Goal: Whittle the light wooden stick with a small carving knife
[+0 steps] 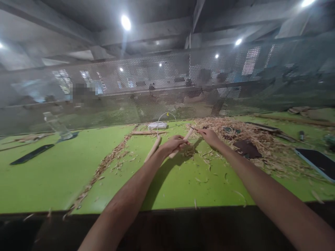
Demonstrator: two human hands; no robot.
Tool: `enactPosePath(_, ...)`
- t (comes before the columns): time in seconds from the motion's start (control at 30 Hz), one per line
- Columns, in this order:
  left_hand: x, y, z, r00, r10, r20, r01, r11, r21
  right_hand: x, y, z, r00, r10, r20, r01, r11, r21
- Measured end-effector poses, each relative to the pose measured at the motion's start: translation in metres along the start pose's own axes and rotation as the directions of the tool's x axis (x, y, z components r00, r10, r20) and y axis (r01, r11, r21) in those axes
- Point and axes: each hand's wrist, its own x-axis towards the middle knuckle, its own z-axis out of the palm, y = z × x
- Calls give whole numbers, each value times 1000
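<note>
Near the middle of the green table, my left hand (pixel 173 144) is closed around a pale wooden piece (pixel 188 134), which slants up to the right with its lower end showing below the fingers. My right hand (pixel 209 137) is closed on a thin tool (pixel 194 128), whose tip reaches the upper part of the wood. Small curled shavings (pixel 190 150) lie under the wood. Left of my left hand rests another pale wooden stick (pixel 153 149), partly covered by the forearm.
A large shavings heap (pixel 251 139) holds a dark cloth-like piece (pixel 247 148). A phone (pixel 316 161) lies at right, another dark flat device (pixel 32 154) at left near a clear bottle (pixel 57 126). A white box (pixel 157 125) stands before the mesh screen (pixel 167 80).
</note>
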Motion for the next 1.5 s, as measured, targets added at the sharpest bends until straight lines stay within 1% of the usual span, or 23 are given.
enactPosePath(0.07,1,-1,-2,1000,-9,-18,8,1000,-12,-3,-7,2,1000,-13,23,12,1000,24)
enactPosePath(0.13,2,-2,-6,999,-4,-44,3,999,-33,-8,-17,6,993,-50,107,42,996,77)
enactPosePath(0.23,3,-2,-14,999,7,-53,-9,999,-46,-14,-32,11,961,-139,241,105,984,146)
enactPosePath(0.33,4,-2,-20,999,17,-43,-18,1000,-20,-15,-40,13,940,-199,278,158,974,162)
enactPosePath(0.47,6,-2,-22,998,57,-25,-57,998,5,-13,-41,12,955,-187,229,163,979,120)
enactPosePath(0.53,7,-3,-22,998,55,-30,-54,998,26,-13,-40,11,961,-191,200,174,980,98)
enactPosePath(0.7,6,-2,-24,999,26,-42,-22,996,89,-13,-42,9,961,-181,208,173,983,53)
enactPosePath(0.87,6,-2,-26,999,28,-38,-25,997,76,-12,-41,9,964,-192,181,189,981,33)
enactPosePath(1.1,10,-7,-33,999,22,27,-23,999,33,-13,-37,10,972,-168,166,165,986,30)
enactPosePath(1.2,9,-6,-33,999,12,48,-14,999,42,-11,-30,8,979,-139,152,137,990,26)
enactPosePath(1.33,7,-4,-28,995,-8,97,-1,996,89,-5,-12,1,996,-61,69,61,998,2)
enactPosePath(1.43,6,-4,-24,996,-16,82,7,994,109,-1,0,-2,997,-59,52,59,998,-2)
enactPosePath(1.5,6,-4,-25,997,-31,68,22,991,131,0,3,-1,998,-53,46,52,999,4)
